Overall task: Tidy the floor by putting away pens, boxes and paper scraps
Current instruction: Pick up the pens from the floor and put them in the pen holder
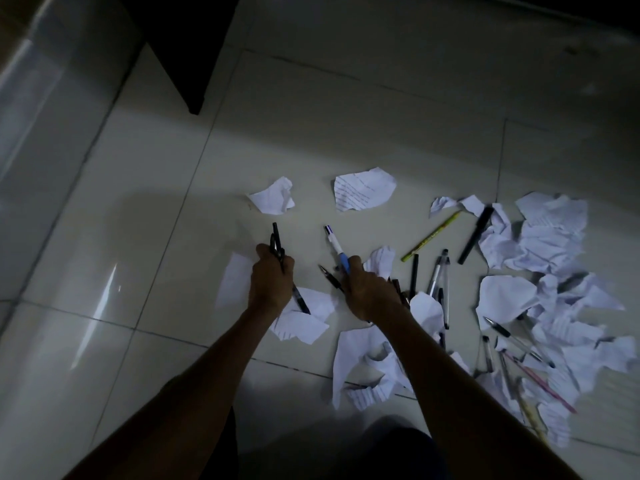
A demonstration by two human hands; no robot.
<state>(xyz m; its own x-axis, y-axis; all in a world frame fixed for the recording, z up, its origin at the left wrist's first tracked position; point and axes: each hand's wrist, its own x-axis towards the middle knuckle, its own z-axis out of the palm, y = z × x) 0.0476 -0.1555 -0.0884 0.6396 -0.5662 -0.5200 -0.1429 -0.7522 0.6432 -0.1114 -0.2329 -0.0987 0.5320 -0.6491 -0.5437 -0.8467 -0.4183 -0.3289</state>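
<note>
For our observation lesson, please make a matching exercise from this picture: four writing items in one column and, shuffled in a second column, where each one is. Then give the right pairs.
Column one
1. black pens
2. blue-and-white pen
3. yellow-green pen
4. black marker

Column two
A. lying almost wholly on bare floor tile
B. gripped in the left hand
C. upper end resting on crumpled paper
D. gripped in the right hand

Pairs: 1-B, 2-D, 3-A, 4-C
</note>
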